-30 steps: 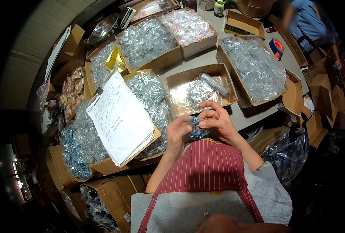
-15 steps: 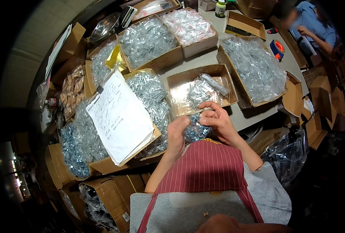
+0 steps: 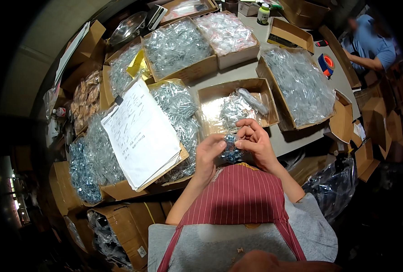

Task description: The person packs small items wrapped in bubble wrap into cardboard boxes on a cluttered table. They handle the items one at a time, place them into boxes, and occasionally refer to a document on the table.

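Between my hands, in front of the striped red apron, hangs a small clear plastic bag (image 3: 231,154) of bluish metal hardware pieces; their exact kind is too small to tell. My left hand (image 3: 207,156) pinches its left edge between thumb and fingers. My right hand (image 3: 258,147) grips the right edge, with the forefinger raised and bent. Just beyond them stands a low open carton (image 3: 210,93), holding some clear bags of screw-like metal parts (image 3: 237,109).
On the left, a clipboard with papers (image 3: 140,133) lies over boxes of bagged hardware (image 3: 178,106). A full carton of clear bags (image 3: 299,86) stands on the right, near a roll of tape (image 3: 327,65). A person in blue (image 3: 371,43) sits at the far right.
My fingers have shifted slightly on the plastic bag, and it looks narrower between them. The view has moved a little. The person in blue has changed posture, lowering an arm.
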{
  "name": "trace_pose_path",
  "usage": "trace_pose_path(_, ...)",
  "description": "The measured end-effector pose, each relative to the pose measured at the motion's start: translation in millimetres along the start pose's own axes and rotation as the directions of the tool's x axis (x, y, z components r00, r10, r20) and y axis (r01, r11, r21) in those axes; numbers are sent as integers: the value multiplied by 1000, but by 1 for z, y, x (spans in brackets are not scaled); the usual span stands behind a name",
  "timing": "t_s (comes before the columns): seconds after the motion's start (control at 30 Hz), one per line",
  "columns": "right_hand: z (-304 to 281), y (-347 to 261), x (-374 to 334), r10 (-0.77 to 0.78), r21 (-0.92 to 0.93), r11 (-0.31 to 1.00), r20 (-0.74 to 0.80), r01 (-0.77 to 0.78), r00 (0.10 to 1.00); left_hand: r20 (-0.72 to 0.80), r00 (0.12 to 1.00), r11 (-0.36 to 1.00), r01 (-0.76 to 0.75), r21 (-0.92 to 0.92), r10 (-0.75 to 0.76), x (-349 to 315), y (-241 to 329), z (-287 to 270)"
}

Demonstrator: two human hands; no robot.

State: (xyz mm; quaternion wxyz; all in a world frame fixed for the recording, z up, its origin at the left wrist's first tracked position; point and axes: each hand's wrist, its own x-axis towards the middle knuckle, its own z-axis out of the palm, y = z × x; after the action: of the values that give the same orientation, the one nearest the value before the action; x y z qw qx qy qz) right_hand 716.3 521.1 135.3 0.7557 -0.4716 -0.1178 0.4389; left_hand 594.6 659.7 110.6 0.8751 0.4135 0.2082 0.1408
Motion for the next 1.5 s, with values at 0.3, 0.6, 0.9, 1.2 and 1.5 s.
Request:
trace_pose_path(0.3, -1, 13, 4, -81, -105, 991, 9, 82, 997, 56, 998, 993, 12, 116, -19, 0, 2, -5)
trace_pose_path(0.6, 4, 10, 4, -23, -123, 992, 23, 26, 999, 35, 999, 997, 19, 73, -22, 3, 2, -5)
trace_pose_path(0.9, -11, 21, 10, -20, -210, 977, 63, 32, 998, -31, 999, 980, 19, 198, -13, 3, -8, -12)
trace_pose_path(1.2, -10, 25, 19, 113, -199, 975, 84, -94, 990, -19, 1000, 982, 4, 188, 0, 1, -5, -13)
trace_pose_path(1.5, -12, 32, 18, 161, -325, 938, 95, -122, 982, 60, 994, 950, -107, 292, 94, 6, -26, -23)
